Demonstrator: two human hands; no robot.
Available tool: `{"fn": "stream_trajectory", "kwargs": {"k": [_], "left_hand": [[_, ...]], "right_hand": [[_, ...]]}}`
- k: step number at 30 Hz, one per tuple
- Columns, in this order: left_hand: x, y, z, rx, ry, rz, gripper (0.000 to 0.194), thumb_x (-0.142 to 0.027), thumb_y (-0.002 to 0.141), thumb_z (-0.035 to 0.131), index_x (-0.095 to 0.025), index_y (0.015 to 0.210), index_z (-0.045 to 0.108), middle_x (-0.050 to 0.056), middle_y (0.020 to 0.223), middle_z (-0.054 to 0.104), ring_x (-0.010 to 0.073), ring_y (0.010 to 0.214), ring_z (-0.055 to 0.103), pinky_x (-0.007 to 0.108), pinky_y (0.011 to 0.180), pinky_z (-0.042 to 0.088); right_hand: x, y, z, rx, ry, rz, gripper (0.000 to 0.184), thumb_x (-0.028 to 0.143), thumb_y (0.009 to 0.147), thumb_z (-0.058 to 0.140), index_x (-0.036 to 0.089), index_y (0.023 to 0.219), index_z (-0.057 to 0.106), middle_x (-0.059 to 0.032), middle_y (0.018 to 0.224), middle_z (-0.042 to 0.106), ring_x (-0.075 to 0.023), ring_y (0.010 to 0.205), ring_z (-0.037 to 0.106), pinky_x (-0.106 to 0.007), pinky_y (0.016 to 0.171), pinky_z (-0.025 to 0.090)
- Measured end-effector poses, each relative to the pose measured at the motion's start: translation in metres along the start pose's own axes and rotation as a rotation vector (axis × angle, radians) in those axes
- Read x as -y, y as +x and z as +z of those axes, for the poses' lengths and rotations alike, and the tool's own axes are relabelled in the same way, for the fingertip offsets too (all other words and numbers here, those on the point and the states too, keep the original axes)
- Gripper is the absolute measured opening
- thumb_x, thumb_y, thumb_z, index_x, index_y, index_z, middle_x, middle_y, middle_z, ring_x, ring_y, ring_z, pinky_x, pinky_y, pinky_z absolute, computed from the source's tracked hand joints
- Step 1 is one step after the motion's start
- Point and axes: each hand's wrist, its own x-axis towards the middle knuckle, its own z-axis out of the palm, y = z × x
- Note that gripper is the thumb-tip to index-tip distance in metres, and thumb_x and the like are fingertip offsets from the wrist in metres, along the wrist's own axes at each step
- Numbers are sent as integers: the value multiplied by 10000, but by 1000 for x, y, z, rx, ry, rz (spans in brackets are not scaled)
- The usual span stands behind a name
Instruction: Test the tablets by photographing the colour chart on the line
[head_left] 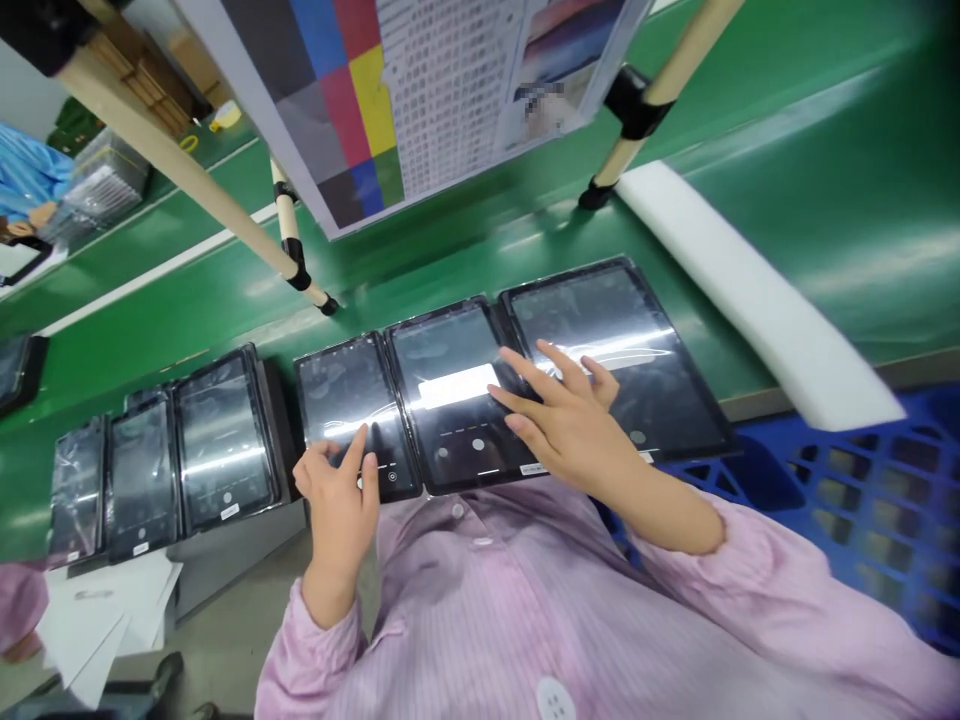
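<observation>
"Wyd rn?"
"Tapping, prob. My L hand (337, 495) over left tablet (337, 385), R hand (574, 425) over middle tablet (442, 343), on green bench (825, 250). Both loose, gripping nothing. Next tap needs light touch imo."

Left hand (337, 505) hides the lower left corner of the tablet (349, 385) beneath it; fingertip contact cannot be determined. Poster (427, 105) beyond both hands is cut off above, its print illegibly small. Crate (921, 418) right of the right hand (574, 425) is cropped.
</observation>
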Motion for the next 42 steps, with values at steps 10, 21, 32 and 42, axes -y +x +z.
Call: {"fn": "stream_trajectory", "kwargs": {"k": [10,21,32,42], "left_hand": [[-14,10,12,-27,94,20,382,-333,974,464,-246,1257,705,155,1125,431,330,1073,420,530,932,369],[16,1,5,-154,78,94,432,-436,940,473,-130,1178,663,152,1058,457,339,1062,445,567,971,358],[85,-79,2,-438,-115,-210,236,-348,823,621,-195,984,541,94,1003,463,274,983,488,502,923,421],[302,-81,-46,-979,-212,-1088,299,-362,917,583,-155,1131,554,113,1241,527,267,1166,513,491,992,447]], "right_hand": [[-39,-23,-29,-200,15,175,461,390,1037,318,216,1166,725,-109,1499,480,-350,1405,394,-595,1096,288],[-87,-48,-43,-204,-83,441,466,428,1027,334,283,1084,772,-42,1507,481,-319,1424,362,-601,1146,239],[-65,-32,-32,-259,-33,153,489,422,1002,307,332,1369,618,-110,1478,496,-335,1321,504,-549,1035,405],[112,61,42,154,396,-493,545,536,915,495,519,1456,436,34,1473,515,-271,1192,638,-453,816,634]]}}
